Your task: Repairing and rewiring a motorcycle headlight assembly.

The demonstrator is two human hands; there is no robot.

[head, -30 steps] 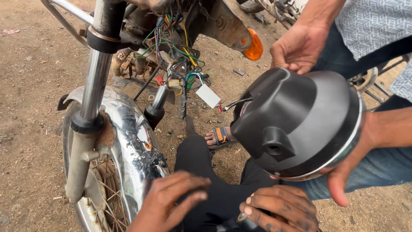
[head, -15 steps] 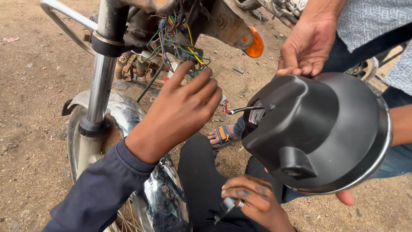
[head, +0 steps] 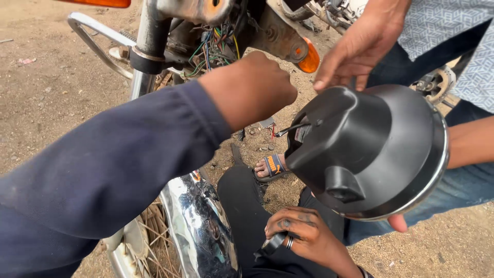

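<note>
My left hand (head: 254, 87), in a dark blue sleeve, reaches into the loose coloured wires (head: 213, 46) under the motorcycle's steering head. Its fingers are curled around the hanging wires, with the fingertips hidden. My right hand (head: 303, 237), wearing a ring, rests low on my dark trouser leg and grips a small dark tool (head: 272, 242). Another person holds a round black headlight housing (head: 370, 149) with a chrome rim to the right. One of their hands (head: 355, 46) is above it and their fingers (head: 399, 222) are under it. A thin black lead (head: 293, 127) runs from the housing toward my left hand.
The fork leg (head: 146, 46), chrome front mudguard (head: 200, 226) and spoked wheel (head: 154, 237) fill the lower left. An orange indicator (head: 309, 61) sticks out near the wires. A sandalled foot (head: 270, 167) rests on the dirt ground (head: 46, 103).
My left hand has risen from my lap to the wires and curled its fingers there. The headlight housing has moved slightly right and nearer the camera. My right hand stays low on my leg.
</note>
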